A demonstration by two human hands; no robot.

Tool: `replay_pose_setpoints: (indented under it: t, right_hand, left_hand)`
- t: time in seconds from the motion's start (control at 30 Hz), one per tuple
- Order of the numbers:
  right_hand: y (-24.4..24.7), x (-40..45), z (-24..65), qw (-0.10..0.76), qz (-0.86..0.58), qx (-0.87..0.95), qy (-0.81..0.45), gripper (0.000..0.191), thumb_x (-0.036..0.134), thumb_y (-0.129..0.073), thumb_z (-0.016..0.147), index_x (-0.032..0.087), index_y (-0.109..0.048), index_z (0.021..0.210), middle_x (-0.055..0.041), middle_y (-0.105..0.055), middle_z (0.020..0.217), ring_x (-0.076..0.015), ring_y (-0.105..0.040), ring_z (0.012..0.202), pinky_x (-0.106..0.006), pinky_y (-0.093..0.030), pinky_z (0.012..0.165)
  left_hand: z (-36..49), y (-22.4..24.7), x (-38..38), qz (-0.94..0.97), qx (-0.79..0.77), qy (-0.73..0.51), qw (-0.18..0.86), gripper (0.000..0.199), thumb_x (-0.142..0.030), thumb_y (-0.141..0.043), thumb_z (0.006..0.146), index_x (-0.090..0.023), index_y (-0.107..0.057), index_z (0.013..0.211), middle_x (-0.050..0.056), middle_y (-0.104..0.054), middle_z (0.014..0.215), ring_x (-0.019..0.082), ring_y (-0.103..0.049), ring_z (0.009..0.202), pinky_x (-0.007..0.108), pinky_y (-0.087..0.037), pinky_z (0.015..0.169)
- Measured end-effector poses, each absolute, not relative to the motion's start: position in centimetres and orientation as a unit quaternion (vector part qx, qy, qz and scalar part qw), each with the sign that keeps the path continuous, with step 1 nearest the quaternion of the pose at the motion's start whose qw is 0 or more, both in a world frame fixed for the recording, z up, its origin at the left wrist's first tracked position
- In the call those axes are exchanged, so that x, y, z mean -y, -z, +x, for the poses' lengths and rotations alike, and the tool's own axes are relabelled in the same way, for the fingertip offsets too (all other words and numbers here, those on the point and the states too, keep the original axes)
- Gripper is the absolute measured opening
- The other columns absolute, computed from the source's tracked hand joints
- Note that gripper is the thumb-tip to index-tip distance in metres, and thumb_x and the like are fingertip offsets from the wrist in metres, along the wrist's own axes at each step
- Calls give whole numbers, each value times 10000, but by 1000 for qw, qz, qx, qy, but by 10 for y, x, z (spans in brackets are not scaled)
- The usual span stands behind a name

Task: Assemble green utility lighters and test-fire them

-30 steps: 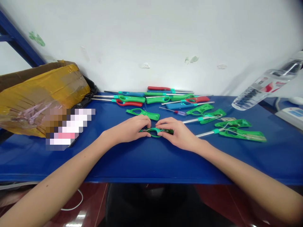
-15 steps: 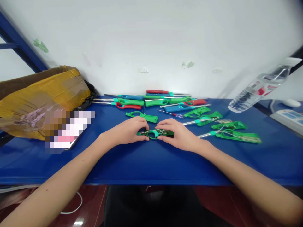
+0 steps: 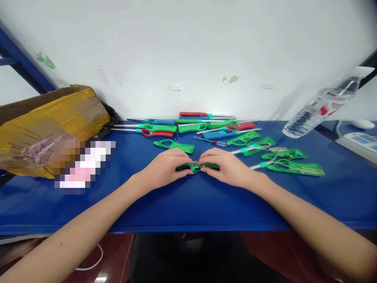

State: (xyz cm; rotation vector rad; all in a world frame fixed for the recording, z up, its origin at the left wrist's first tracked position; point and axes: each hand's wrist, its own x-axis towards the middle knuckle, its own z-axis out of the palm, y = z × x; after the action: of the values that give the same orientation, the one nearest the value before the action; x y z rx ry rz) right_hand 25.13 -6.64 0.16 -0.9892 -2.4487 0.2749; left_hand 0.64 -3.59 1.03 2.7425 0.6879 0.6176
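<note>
Near the middle of the blue table, my left hand [image 3: 169,168] is closed on the left part of a green lighter housing [image 3: 195,167] with teal and wire parts inside. My right hand [image 3: 225,167] grips the right end of that same housing, and the fingertips of both hands nearly meet over it. Just beyond lies a loose green shell half [image 3: 176,146]. A screwdriver [image 3: 219,143] with a purple and red handle rests behind my right hand. To the right are opened green lighters [image 3: 294,168] with metal tubes and wires exposed.
Several red, green and blue lighters [image 3: 160,128] lie along the wall. A taped cardboard box [image 3: 53,129] and a pixelated item [image 3: 85,165] are at left. A tilted water bottle [image 3: 312,110] and a white device [image 3: 359,143] are at right.
My left hand has slid right along the housing, closer to my right hand, and now covers more of it. The view has shifted slightly.
</note>
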Motion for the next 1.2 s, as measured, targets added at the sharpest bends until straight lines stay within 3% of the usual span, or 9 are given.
replay_pose_setpoints:
  t: [0.5,0.83,1.2]
  right_hand:
    - [2,65,250,239,-370,892,-98,182,247,-588,937,199,-727,1043,-87,-699,1066,-224,-662,970,-365,-541,854]
    - [-2,67,250,228,-354,903,-87,232,238,-536,962,203,-702,1121,-106,-679,1100,-240,-654,985,-397,-543,865]
    - [-2,69,247,233,-367,893,-114,203,250,-526,962,211,-662,1107,-91,-696,1058,-237,-638,984,-408,-540,855]
  left_hand:
    - [7,-8,38,938,-248,-224,90,169,-248,-636,888,-178,-730,1010,67,-721,1014,215,-650,934,341,-520,832]
    - [3,-15,35,940,-255,-165,153,257,-253,-563,933,-184,-660,1160,76,-675,1095,217,-628,1007,339,-511,874]
    - [-2,-20,31,944,-228,-151,183,222,-246,-519,960,-188,-651,1129,85,-654,1101,209,-619,1007,342,-496,901]
